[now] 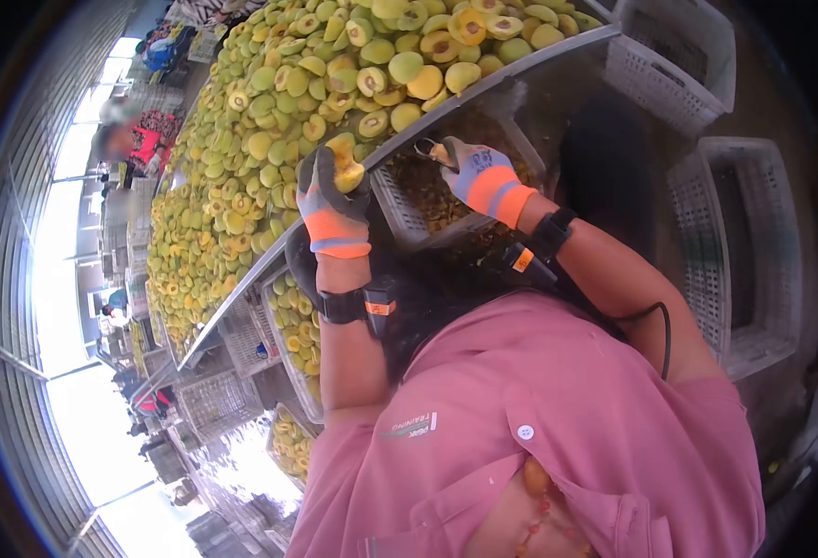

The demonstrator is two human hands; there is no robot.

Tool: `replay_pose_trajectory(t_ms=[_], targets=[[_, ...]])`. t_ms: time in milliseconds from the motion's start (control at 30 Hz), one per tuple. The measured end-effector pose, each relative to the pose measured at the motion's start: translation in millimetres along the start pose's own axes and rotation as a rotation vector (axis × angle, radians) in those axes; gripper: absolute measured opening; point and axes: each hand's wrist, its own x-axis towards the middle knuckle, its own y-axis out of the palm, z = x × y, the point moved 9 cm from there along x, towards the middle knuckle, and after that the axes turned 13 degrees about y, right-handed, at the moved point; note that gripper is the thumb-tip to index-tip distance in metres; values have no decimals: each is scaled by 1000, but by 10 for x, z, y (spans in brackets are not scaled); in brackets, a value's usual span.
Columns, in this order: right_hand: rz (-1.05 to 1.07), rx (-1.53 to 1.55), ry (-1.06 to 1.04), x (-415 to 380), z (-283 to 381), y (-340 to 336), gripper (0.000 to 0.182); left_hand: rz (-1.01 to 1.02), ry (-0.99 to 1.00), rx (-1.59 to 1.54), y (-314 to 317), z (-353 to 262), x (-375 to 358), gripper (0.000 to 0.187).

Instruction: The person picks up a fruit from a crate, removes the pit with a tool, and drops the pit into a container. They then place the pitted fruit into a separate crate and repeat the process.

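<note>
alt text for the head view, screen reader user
A person's gloved left hand holds a yellow-green fruit half while the gloved right hand grips a small metal tool over a white crate of scraps. A long table heaped with halved fruit runs alongside.

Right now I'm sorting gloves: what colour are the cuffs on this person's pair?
Orange, with a blue-grey band, on the left hand and right hand. Head view.

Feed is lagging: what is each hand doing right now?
Left hand: closed on a yellow fruit half.
Right hand: closed on a small metal tool.
</note>
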Motion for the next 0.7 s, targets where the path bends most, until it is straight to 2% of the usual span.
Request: replay_pose_trajectory(t_ms=[33,67,167,200,300,333,367,433,500,533,633,667,700], targets=[[35,18,0,-43,76,26,27,63,205,313,-82,-147,-6,50],[-42,160,-74,-138,258,-74,31,88,117,234,-114,-3,-56,47],[-60,-141,-223,-329,695,20,33,73,96,38,-25,226,-275,46],[22,-197,-181,-388,775,5,29,75,102,37,3,168,-328,46],[-33,135,-300,-409,825,-4,23,166,243,107,50,65,-336,46],[-29,62,-273,-363,759,59,27,107,299,191,-34,2,-335,45],[-11,-11,-260,-309,646,134,30,126,207,245,-127,32,-325,51],[28,401,-135,-65,69,432,28,-16,226,375,-480,106,-324,38],[200,841,-27,48,-251,639,28,-607,-645,-838,-630,1045,-826,21],[253,758,23,48,-291,667,29,-675,-675,-748,-868,1073,-961,12],[347,556,115,11,-445,798,30,-978,-738,-760,-1310,1553,-1652,12],[359,497,142,20,-522,863,30,-885,-763,-590,-1486,1790,-2005,14],[373,476,137,39,-568,928,30,-868,-890,-543,-1578,1976,-2398,14]])
